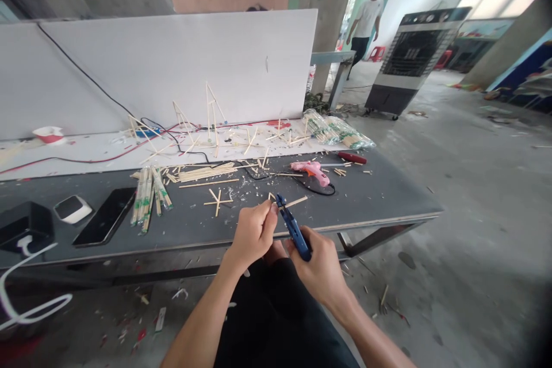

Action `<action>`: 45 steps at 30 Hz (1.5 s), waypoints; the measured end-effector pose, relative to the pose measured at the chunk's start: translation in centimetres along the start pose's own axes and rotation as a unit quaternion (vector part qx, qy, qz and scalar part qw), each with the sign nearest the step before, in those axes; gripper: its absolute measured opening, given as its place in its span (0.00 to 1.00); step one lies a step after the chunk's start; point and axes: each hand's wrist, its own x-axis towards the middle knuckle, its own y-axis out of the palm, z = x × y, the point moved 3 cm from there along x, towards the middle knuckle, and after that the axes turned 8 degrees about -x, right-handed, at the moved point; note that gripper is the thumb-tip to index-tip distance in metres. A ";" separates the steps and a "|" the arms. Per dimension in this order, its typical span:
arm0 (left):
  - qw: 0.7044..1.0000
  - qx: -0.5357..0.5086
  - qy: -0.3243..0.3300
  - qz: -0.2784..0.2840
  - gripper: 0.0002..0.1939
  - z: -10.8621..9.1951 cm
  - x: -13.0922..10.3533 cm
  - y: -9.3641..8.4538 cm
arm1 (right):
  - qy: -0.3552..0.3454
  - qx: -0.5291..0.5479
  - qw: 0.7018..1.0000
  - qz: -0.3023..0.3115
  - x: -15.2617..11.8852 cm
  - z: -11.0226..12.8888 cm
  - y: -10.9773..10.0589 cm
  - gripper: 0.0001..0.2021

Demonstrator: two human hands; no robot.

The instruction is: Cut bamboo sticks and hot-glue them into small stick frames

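My left hand (254,233) is closed in a pinch on a thin wooden stick (297,202), whose pale length sticks out to the right past the pliers. My right hand (321,264) grips blue-handled pliers (293,229), with their jaws up against the stick beside my left fingertips. Whether the jaws have closed on the wood I cannot tell. Both hands are above the front edge of the grey table (366,195). Just beyond them lies a star of joined sticks (218,202). A pink glue gun (317,172) rests behind the pliers.
Loose sticks (207,172) and wrapped bundles (146,198) lie on the left, near a phone (106,217). Stick frames (211,115) stand at the back. A red-handled tool (352,157) and bagged sticks (340,129) are right. A person (366,20) stands beyond, near an air cooler (411,60).
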 end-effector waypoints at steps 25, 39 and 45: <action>0.812 -0.483 -0.282 -0.165 0.17 3.9 -3.0 1.5 | 0.223 -0.338 0.909 -0.097 7.5 -11.4 -8.9 0.28; 0.835 -0.412 -0.283 -0.230 0.11 4.2 -4.0 1.2 | 0.122 -0.302 0.905 -0.275 9.1 -10.5 -8.2 0.24; 0.821 -0.419 -0.329 -0.204 0.13 2.4 -3.4 3.9 | 0.003 0.204 0.978 0.038 2.8 -0.4 -0.1 0.16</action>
